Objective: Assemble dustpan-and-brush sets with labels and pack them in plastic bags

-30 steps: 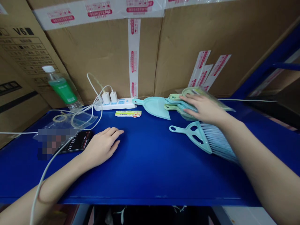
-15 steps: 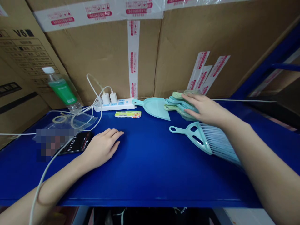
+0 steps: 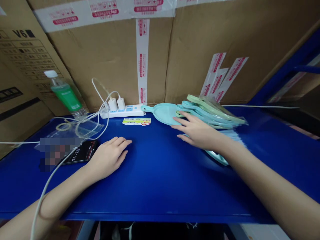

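My right hand (image 3: 197, 131) hovers with fingers spread over the handle end of a light blue hand brush (image 3: 225, 148), which lies mostly hidden under my hand and forearm. Just beyond it lies a light blue dustpan (image 3: 163, 113). To its right sits a stack of blue and green dustpans and brushes in clear wrap (image 3: 212, 111). My left hand (image 3: 110, 155) rests flat, palm down, on the blue table (image 3: 160, 180), next to a black phone (image 3: 81, 152).
A white power strip (image 3: 122, 111) with two chargers and white cables lies at the back, with a small yellow label (image 3: 137, 122) before it. A green-labelled bottle (image 3: 66, 95) and a clear plastic bag (image 3: 72, 131) sit at the left. Cardboard boxes (image 3: 200, 50) wall the back.
My right hand left the wrapped stack and moved left and toward me, over the brush handle. My left hand has stayed still.
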Action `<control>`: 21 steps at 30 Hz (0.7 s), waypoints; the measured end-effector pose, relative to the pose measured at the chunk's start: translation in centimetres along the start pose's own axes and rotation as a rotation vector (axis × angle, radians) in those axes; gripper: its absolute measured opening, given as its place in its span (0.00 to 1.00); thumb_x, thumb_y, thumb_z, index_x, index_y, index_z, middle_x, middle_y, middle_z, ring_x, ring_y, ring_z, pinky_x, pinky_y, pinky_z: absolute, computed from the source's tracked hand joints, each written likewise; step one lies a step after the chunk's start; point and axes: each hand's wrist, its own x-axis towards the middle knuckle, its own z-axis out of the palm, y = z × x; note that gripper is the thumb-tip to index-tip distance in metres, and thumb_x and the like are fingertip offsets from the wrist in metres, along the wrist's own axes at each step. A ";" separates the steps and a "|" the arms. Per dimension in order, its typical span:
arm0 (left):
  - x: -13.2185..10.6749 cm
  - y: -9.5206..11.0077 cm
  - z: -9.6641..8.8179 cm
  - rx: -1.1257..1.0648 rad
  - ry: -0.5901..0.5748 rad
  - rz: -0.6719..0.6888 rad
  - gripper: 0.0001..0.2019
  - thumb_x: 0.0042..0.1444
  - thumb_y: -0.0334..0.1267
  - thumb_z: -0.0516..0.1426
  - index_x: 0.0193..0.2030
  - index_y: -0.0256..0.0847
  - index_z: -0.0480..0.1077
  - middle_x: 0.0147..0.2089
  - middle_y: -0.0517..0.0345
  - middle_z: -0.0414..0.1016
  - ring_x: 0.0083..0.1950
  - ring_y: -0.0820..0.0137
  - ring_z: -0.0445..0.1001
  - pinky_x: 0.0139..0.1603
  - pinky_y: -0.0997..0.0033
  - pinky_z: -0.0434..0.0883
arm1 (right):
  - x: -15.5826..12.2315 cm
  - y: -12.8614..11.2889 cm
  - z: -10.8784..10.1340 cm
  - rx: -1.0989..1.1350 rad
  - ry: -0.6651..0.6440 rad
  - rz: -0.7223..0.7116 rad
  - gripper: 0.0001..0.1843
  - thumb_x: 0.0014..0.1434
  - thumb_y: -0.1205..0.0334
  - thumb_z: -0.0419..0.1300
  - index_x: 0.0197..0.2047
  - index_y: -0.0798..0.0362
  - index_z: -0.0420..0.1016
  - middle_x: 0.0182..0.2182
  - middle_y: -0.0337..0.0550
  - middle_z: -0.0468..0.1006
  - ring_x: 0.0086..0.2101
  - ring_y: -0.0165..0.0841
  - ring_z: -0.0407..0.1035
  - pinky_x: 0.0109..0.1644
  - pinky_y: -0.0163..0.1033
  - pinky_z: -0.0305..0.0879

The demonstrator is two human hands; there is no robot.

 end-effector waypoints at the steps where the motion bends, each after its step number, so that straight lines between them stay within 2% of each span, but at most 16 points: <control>1: 0.0 0.0 0.0 0.000 0.001 0.000 0.19 0.63 0.35 0.43 0.54 0.40 0.69 0.49 0.50 0.75 0.48 0.61 0.73 0.51 0.60 0.73 | 0.1 -0.2 0.4 0.007 -0.013 -0.020 0.19 0.62 0.62 0.51 0.53 0.55 0.76 0.56 0.55 0.73 0.60 0.55 0.58 0.56 0.61 0.63; 5: 0.0 -0.1 0.0 -0.013 0.008 0.008 0.19 0.62 0.35 0.44 0.54 0.40 0.69 0.49 0.49 0.75 0.48 0.61 0.73 0.50 0.59 0.73 | 0.5 -0.2 1.0 0.054 -0.010 -0.069 0.17 0.62 0.66 0.50 0.47 0.56 0.78 0.49 0.55 0.78 0.51 0.48 0.69 0.50 0.55 0.69; 9: -0.1 -0.1 0.1 -0.020 0.018 0.018 0.19 0.63 0.35 0.43 0.54 0.38 0.69 0.49 0.48 0.75 0.47 0.60 0.73 0.49 0.58 0.74 | 0.7 -0.2 0.4 0.108 -0.003 -0.097 0.17 0.62 0.68 0.49 0.42 0.54 0.80 0.42 0.50 0.81 0.42 0.42 0.73 0.45 0.49 0.71; 16: 0.0 -0.1 0.1 0.003 0.018 0.030 0.18 0.63 0.34 0.44 0.54 0.37 0.69 0.48 0.48 0.75 0.47 0.60 0.74 0.49 0.58 0.74 | 0.4 -1.0 -1.1 0.154 -0.020 -0.103 0.21 0.60 0.74 0.47 0.40 0.52 0.81 0.40 0.45 0.83 0.40 0.41 0.75 0.40 0.45 0.72; 21: 0.0 -0.1 0.1 0.007 0.023 0.034 0.18 0.63 0.34 0.43 0.54 0.37 0.68 0.49 0.48 0.75 0.47 0.60 0.73 0.49 0.58 0.73 | -0.1 -1.5 -2.1 0.268 -0.038 -0.119 0.20 0.60 0.74 0.49 0.42 0.51 0.81 0.41 0.42 0.83 0.40 0.36 0.77 0.44 0.40 0.72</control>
